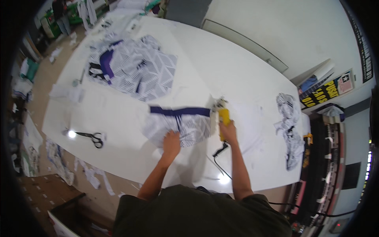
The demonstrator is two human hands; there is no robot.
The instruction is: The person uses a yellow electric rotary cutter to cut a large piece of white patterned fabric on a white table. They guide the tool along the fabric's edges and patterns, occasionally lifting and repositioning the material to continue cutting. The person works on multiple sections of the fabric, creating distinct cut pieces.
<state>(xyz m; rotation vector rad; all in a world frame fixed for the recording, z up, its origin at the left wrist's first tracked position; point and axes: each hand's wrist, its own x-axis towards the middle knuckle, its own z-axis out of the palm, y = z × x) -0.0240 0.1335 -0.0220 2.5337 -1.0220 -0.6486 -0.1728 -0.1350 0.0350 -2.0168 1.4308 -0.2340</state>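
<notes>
My right hand (228, 132) is closed round the yellow body of a handheld electric fabric cutter (224, 116). The cutter's metal head is just off the right end of a cut fabric piece, and a black cord trails from its near end. That fabric piece (195, 130), white with grey stripes and a dark navy band (193, 111) along its far edge, lies on the white table (122, 118). On its near part rests my left hand (171, 143), fingers stretched forward and pressing the cloth down.
Black scissors (94, 139) lie at the left. Patterned fabric (154, 73) with purple parts is spread at the far left; a crumpled bundle (290, 130) sits at the right edge. Scraps (92, 177) litter the floor. A person (61, 15) stands in the far-left background.
</notes>
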